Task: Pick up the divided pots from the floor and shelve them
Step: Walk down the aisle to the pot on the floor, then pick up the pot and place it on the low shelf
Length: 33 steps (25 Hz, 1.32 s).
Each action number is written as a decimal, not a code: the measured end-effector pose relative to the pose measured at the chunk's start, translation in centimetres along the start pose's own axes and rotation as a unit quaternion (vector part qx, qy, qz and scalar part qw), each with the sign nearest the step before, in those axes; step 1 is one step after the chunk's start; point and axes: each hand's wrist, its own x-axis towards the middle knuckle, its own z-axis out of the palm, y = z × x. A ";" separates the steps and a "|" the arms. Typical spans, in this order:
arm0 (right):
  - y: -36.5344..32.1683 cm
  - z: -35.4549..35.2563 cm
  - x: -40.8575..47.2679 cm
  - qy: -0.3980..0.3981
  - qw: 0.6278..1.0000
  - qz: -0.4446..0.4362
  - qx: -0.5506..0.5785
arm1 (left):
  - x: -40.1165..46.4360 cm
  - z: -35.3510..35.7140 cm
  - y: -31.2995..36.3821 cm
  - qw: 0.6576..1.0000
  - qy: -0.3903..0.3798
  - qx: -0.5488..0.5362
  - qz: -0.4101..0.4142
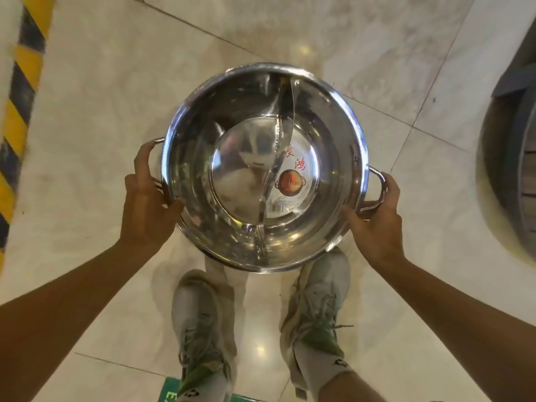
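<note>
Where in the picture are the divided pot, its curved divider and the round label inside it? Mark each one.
divided pot (203, 117): head view, on the shiny inner wall of the left compartment.
curved divider (285, 111): head view, on the upper stretch of the partition.
round label (290, 184): head view, on the pot picture printed on it.

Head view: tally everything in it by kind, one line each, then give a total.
Divided pot, steel, held by both side handles: 1
Hands on the pot, left hand and right hand: 2
Shoes, left shoe and right shoe: 2
Round label inside the pot: 1
Black and yellow hazard strip on the floor: 1
Total: 7
</note>
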 end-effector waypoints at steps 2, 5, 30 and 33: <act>-1.3 -0.9 -0.9 0.004 1.000 -0.013 -0.001 | -1.0 -1.2 0.5 1.000 0.002 -0.018 0.003; -4.6 -3.4 -3.7 0.001 1.000 -0.029 -0.007 | -3.7 -4.9 2.0 1.000 0.009 -0.015 -0.003; -56.3 -42.4 -43.1 -0.057 0.933 -0.355 -0.016 | -47.8 -58.2 33.4 0.946 0.245 -0.212 0.027; -58.7 -42.5 -43.1 -0.091 0.910 -0.403 -0.042 | -51.7 -57.6 33.6 0.928 0.301 -0.221 -0.004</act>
